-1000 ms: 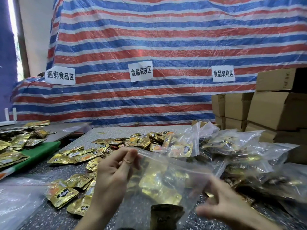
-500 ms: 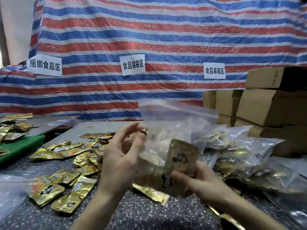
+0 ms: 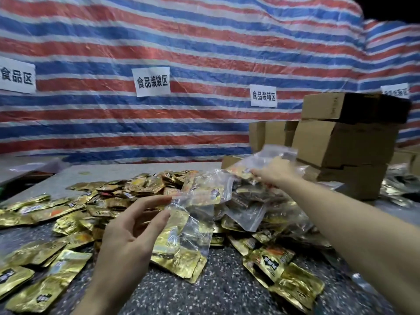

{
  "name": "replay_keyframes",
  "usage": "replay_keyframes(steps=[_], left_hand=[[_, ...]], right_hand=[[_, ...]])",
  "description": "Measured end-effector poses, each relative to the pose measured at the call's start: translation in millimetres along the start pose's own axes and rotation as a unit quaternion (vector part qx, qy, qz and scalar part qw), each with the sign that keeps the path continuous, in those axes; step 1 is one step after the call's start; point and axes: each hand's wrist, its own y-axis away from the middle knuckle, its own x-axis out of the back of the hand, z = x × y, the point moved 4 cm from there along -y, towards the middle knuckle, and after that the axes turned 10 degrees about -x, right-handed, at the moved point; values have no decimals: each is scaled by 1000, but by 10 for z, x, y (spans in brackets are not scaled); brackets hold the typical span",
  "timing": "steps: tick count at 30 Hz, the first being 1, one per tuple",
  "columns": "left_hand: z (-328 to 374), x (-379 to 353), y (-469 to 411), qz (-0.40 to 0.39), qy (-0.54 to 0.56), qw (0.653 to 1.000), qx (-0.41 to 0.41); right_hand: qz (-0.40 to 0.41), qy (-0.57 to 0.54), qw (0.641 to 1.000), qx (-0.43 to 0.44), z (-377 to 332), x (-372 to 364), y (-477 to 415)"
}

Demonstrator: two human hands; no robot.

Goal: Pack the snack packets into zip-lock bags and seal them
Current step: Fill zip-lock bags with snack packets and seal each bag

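A clear zip-lock bag point(image 3: 193, 226) with gold packets in its bottom is held up at near centre above the speckled table point(image 3: 227, 294). Its upper left corner is pinched between the thumb and forefinger of the left hand point(image 3: 134, 230), whose other fingers are spread apart. Far to the right, a second filled bag point(image 3: 270, 159) is gripped by the right hand point(image 3: 276, 172), fingers curled round its plastic, above a heap of packed bags point(image 3: 256, 208). Whether either bag's zip is closed cannot be told. Loose gold snack packets point(image 3: 68, 212) are strewn across the left and near parts of the table. Cardboard boxes point(image 3: 343, 142) are stacked at the far right, just behind the heap. A red, white and blue striped tarpaulin point(image 3: 204, 48) is hung behind, with white paper signs point(image 3: 152, 81) fixed to it.
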Motion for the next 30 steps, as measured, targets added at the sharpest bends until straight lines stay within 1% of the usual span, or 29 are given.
replay_keyframes(steps=[2,4,5,6,8,10,12,14,16,18,21,23,24,26,27,28,30], left_hand=[[0,38,-13,-1,-7,1000,4],[24,72,-22,4,-11,1000,3],[40,83,-23,8,-11,1000,2],[54,92,-20,12,-14,1000,1],[62,91,-13,16,-13,1000,4],[40,93,3,19,-18,1000,9],[8,120,45,26,-37,999,13],[-18,176,103,27,-60,998,15],[-83,276,182,27,-90,995,20],[-166,434,279,30,-126,991,28],[-275,801,396,30,-243,970,15],[-340,1130,448,39,-344,938,12],[-376,1317,468,50,-402,914,17],[-435,1714,489,69,-518,852,44],[-474,1910,499,69,-571,815,75],[-536,2108,514,57,-617,775,124],[-679,2450,587,5,-675,693,252]], right_hand=[[48,80,996,-5,54,68,0],[97,160,982,0,-18,200,70],[111,178,978,11,-86,255,128],[119,173,977,27,-162,290,205],[110,109,986,66,-320,265,413],[53,16,990,126,-511,89,722],[-21,-68,976,206,-716,-200,1149],[-80,-143,953,256,-844,-545,1553],[-106,-213,932,274,-892,-859,1887],[-118,-262,919,271,-856,-1136,2134],[-126,-323,897,274,-757,-1389,2316],[-134,-339,888,282,-727,-1461,2313],[-141,-345,883,285,-708,-1484,2297],[-154,-361,875,284,-666,-1509,2256],[-160,-369,873,277,-644,-1515,2242],[-167,-376,872,266,-625,-1524,2229],[-178,-390,869,248,-598,-1538,2225]])
